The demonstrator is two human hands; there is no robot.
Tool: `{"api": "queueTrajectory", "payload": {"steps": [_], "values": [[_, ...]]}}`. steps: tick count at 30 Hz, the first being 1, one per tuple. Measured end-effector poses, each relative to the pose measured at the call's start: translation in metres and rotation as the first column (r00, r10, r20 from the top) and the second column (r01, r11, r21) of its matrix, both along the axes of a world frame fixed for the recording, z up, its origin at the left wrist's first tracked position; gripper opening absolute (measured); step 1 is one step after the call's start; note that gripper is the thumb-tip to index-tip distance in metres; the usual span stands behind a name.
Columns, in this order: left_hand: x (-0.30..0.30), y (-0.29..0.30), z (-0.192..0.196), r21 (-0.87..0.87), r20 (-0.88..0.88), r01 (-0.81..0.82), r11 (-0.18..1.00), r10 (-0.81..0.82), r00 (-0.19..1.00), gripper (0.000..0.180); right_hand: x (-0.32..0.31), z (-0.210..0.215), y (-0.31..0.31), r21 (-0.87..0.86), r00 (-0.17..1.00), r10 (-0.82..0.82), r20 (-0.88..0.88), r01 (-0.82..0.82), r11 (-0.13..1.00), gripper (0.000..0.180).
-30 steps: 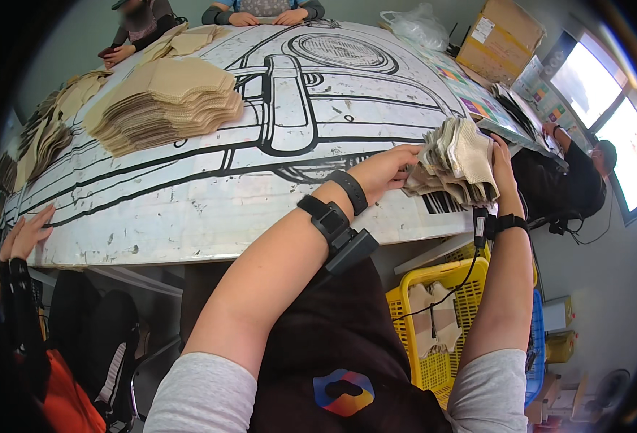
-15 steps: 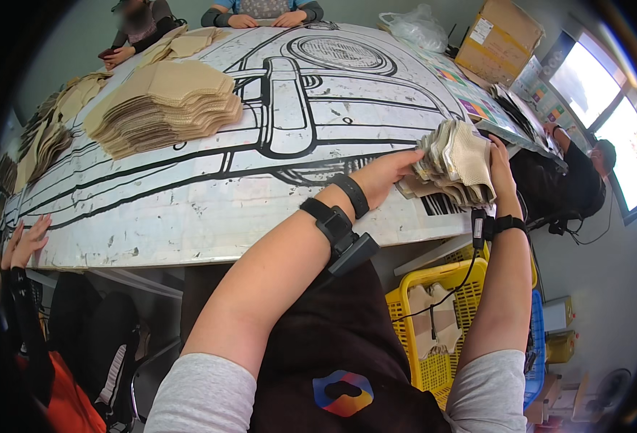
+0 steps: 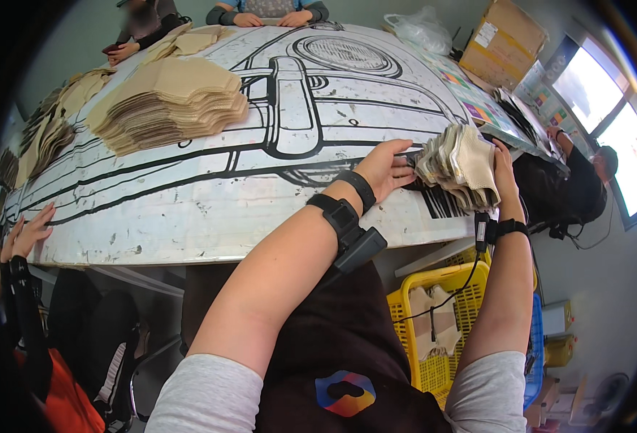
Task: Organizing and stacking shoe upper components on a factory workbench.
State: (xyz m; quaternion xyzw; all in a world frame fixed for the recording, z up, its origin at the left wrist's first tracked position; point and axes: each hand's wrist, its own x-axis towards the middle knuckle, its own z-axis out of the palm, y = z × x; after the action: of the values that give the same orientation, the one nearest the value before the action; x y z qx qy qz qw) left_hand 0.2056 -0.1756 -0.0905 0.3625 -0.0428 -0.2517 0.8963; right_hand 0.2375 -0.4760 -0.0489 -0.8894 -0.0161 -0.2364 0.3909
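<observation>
Soft, fairly even light brightens the white counter (image 3: pixel 167 234). Right of the counter, a window (image 3: pixel 586 83) glares, its panes washed out nearly white. Beneath the counter, the space sinks into dim shadow. Fisheye distortion bows the counter's edges, and black rims the view. Behind the counter, one person's head (image 3: pixel 138 16) is blurred.

Textured matt cloth bundle (image 3: pixel 480 164), glossy plastic basket (image 3: pixel 441 276), scuffed white tabletop (image 3: pixel 181 216)
</observation>
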Motion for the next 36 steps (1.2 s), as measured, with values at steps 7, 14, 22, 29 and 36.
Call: {"api": "queueTrajectory", "payload": {"steps": [7,14,22,29,36], "values": [[0.001,0.006,0.003,-0.046,0.013,0.118,0.992,-0.118,0.993,0.048,-0.007,0.0,0.002,-0.153,0.999,-0.025,0.033,0.03,0.988,0.04],[-0.007,0.003,0.0,0.052,0.148,0.072,0.996,-0.078,0.986,0.04,0.002,-0.006,-0.01,-0.099,0.999,0.012,0.038,-0.008,0.995,0.04],[-0.003,-0.005,-0.004,0.118,0.231,0.103,0.988,-0.128,0.964,0.031,0.033,-0.019,-0.056,-0.078,0.991,0.109,0.078,-0.103,0.992,0.038],[-0.01,-0.001,0.0,0.245,0.292,0.046,0.969,-0.119,0.949,0.036,0.031,-0.016,-0.038,-0.02,0.989,0.132,0.069,-0.131,0.991,0.037],[-0.015,-0.003,0.0,0.402,0.512,-0.084,0.912,-0.147,0.847,0.049,0.008,-0.006,-0.005,0.355,0.987,0.161,-0.012,-0.147,0.923,0.037]]}}
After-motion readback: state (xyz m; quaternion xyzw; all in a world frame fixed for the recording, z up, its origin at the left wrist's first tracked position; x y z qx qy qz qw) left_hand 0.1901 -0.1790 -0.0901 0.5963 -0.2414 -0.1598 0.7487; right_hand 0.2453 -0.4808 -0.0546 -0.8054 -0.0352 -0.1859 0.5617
